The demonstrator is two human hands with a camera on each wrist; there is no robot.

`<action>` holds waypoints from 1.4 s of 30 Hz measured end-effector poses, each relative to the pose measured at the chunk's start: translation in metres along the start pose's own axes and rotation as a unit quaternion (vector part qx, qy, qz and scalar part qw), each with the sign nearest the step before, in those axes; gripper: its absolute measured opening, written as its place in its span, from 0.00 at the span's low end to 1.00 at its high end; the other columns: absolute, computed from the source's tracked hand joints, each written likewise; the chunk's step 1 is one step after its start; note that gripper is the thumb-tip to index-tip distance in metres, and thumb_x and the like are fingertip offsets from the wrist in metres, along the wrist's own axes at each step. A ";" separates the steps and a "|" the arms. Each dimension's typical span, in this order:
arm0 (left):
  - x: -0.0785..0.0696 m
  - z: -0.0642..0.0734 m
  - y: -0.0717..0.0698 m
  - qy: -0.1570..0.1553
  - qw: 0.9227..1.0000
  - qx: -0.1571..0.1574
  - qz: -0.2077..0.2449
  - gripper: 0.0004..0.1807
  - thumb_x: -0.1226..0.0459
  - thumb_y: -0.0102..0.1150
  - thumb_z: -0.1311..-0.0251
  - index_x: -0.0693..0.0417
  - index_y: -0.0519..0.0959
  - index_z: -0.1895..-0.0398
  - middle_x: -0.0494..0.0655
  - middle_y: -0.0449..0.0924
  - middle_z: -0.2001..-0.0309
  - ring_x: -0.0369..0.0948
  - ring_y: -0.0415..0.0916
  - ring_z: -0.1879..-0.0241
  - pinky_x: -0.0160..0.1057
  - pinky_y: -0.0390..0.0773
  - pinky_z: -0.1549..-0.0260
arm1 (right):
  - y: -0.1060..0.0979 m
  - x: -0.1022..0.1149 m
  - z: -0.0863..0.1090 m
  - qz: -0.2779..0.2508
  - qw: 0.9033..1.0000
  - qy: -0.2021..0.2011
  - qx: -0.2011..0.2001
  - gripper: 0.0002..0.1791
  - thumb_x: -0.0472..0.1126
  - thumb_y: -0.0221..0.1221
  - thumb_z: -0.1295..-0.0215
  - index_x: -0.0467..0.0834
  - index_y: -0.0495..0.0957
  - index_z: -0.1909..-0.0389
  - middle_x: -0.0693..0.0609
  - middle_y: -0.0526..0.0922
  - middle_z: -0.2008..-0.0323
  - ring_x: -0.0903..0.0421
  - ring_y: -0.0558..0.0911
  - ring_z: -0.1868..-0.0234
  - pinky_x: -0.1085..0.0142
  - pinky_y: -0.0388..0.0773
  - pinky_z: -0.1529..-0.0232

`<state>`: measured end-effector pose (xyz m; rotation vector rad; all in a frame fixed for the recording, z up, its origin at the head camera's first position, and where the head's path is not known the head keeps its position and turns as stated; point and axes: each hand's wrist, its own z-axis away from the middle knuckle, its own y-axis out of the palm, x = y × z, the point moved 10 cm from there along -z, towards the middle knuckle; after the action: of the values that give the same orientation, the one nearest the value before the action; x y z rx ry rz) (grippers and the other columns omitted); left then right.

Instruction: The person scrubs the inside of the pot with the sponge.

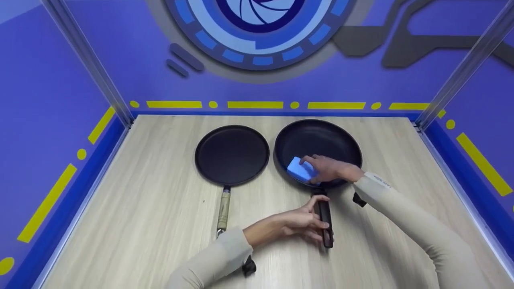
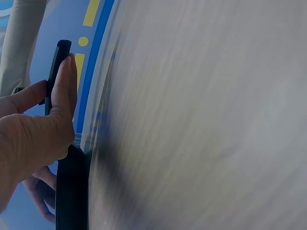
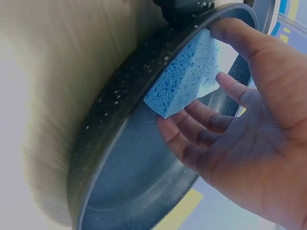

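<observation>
A deep black frying pan (image 1: 321, 140) sits on the right half of the table, its dark handle (image 1: 327, 230) pointing toward me. My left hand (image 1: 302, 220) grips that handle, thumb near the pan end and fingers along its side; the left wrist view shows the handle (image 2: 61, 57) between the fingers. Inside the pan, at its near left part, is a blue sponge (image 1: 299, 169). My right hand (image 1: 330, 167) holds the sponge between thumb and fingertips. Seen from the right wrist, the porous sponge (image 3: 184, 72) lies against the pan's inner wall.
Left of the frying pan lies a flat, round black pan (image 1: 232, 154) with a wooden-looking handle (image 1: 224, 208). My left sleeve partly covers that handle's end. Blue panels (image 1: 120, 72) with yellow marks wall in the light wood table (image 1: 152, 192) at the back and sides.
</observation>
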<state>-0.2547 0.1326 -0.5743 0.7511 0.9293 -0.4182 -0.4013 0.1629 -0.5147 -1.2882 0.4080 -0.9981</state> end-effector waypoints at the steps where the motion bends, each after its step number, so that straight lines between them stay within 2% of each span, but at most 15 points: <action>1: 0.000 0.000 0.000 -0.001 1.000 0.001 -0.001 0.37 0.77 0.54 0.32 0.28 0.59 0.32 0.58 0.81 0.57 0.65 0.82 0.45 0.51 0.86 0.49 | -0.001 -0.001 0.000 -0.002 1.000 -0.003 -0.004 0.35 0.47 0.70 0.38 0.46 0.67 0.33 0.38 0.77 0.48 0.43 0.77 0.48 0.45 0.77 0.44; 5: -0.001 0.001 0.000 -0.004 1.000 0.000 -0.008 0.37 0.76 0.55 0.32 0.29 0.59 0.31 0.57 0.81 0.58 0.64 0.82 0.45 0.48 0.87 0.51 | -0.004 -0.002 -0.008 0.014 0.999 -0.013 -0.036 0.36 0.47 0.71 0.39 0.48 0.68 0.31 0.36 0.77 0.46 0.42 0.78 0.48 0.45 0.79 0.46; 10: -0.001 0.002 -0.001 -0.001 1.000 -0.011 -0.008 0.37 0.77 0.55 0.32 0.30 0.59 0.31 0.56 0.80 0.58 0.62 0.83 0.47 0.50 0.87 0.50 | -0.012 -0.003 -0.035 0.073 0.994 -0.018 -0.084 0.37 0.50 0.68 0.33 0.55 0.66 0.26 0.32 0.74 0.45 0.38 0.77 0.48 0.42 0.82 0.49; 13: -0.001 0.001 0.002 0.001 1.000 -0.005 -0.007 0.37 0.77 0.56 0.32 0.29 0.59 0.31 0.55 0.80 0.59 0.62 0.84 0.48 0.48 0.87 0.52 | -0.025 -0.007 -0.050 0.127 0.983 -0.019 -0.129 0.37 0.48 0.68 0.34 0.57 0.67 0.25 0.31 0.74 0.46 0.35 0.76 0.48 0.41 0.81 0.48; 16: -0.002 0.001 0.003 0.004 1.000 0.001 -0.004 0.38 0.77 0.56 0.32 0.28 0.59 0.32 0.55 0.81 0.60 0.63 0.83 0.47 0.47 0.88 0.54 | -0.041 -0.013 -0.061 0.186 0.965 -0.015 -0.182 0.36 0.44 0.70 0.36 0.58 0.69 0.27 0.31 0.75 0.47 0.34 0.76 0.47 0.41 0.81 0.48; 19: -0.001 0.001 0.004 0.003 1.000 0.004 0.002 0.38 0.77 0.55 0.32 0.28 0.59 0.32 0.55 0.82 0.60 0.65 0.82 0.46 0.49 0.87 0.51 | -0.052 -0.027 -0.067 0.228 0.950 0.011 -0.214 0.36 0.43 0.72 0.39 0.59 0.71 0.30 0.32 0.75 0.47 0.33 0.77 0.47 0.42 0.81 0.49; 20: -0.001 0.001 0.004 0.004 1.000 0.004 0.001 0.38 0.77 0.55 0.32 0.28 0.59 0.32 0.55 0.82 0.60 0.65 0.82 0.45 0.49 0.87 0.51 | -0.054 -0.034 -0.068 0.236 0.947 0.025 -0.216 0.36 0.43 0.72 0.39 0.59 0.72 0.30 0.32 0.75 0.47 0.33 0.76 0.47 0.42 0.81 0.50; 24: -0.001 0.001 0.002 0.002 1.000 -0.001 -0.006 0.38 0.77 0.55 0.32 0.28 0.59 0.31 0.54 0.82 0.60 0.64 0.82 0.46 0.50 0.86 0.49 | -0.058 -0.063 -0.066 0.233 0.947 0.096 -0.199 0.36 0.44 0.71 0.38 0.57 0.70 0.30 0.30 0.73 0.43 0.32 0.75 0.42 0.41 0.79 0.46; 27: -0.002 0.002 -0.002 0.002 1.000 -0.006 -0.010 0.38 0.76 0.56 0.32 0.27 0.60 0.31 0.53 0.83 0.60 0.61 0.84 0.48 0.48 0.87 0.52 | -0.061 -0.083 -0.059 0.208 0.950 0.138 -0.187 0.35 0.43 0.70 0.37 0.54 0.70 0.29 0.27 0.71 0.41 0.29 0.73 0.40 0.38 0.78 0.44; 32: 0.000 0.002 -0.002 0.000 1.000 -0.004 -0.017 0.37 0.76 0.57 0.32 0.26 0.60 0.32 0.53 0.83 0.58 0.58 0.86 0.50 0.41 0.89 0.60 | -0.063 -0.110 -0.034 0.185 0.950 0.187 -0.170 0.35 0.42 0.70 0.39 0.51 0.70 0.30 0.25 0.71 0.42 0.28 0.72 0.41 0.36 0.77 0.44; 37: 0.000 0.002 -0.003 0.000 1.000 -0.007 -0.017 0.37 0.76 0.56 0.32 0.26 0.60 0.32 0.54 0.83 0.57 0.60 0.85 0.48 0.40 0.89 0.62 | -0.063 -0.119 -0.012 0.179 0.951 0.219 -0.123 0.36 0.46 0.70 0.39 0.49 0.70 0.30 0.23 0.70 0.44 0.27 0.72 0.41 0.36 0.76 0.44; 42: 0.000 0.003 -0.003 0.002 1.000 -0.005 -0.018 0.37 0.76 0.56 0.32 0.27 0.60 0.32 0.55 0.83 0.57 0.62 0.84 0.47 0.40 0.89 0.62 | -0.065 -0.114 0.008 0.153 0.954 0.249 -0.058 0.36 0.51 0.69 0.39 0.43 0.72 0.32 0.21 0.71 0.46 0.27 0.73 0.44 0.37 0.77 0.47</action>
<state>-0.2550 0.1289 -0.5741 0.7279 0.9500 -0.4434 -0.4827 0.2613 -0.4828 -1.0221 1.0373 -1.0357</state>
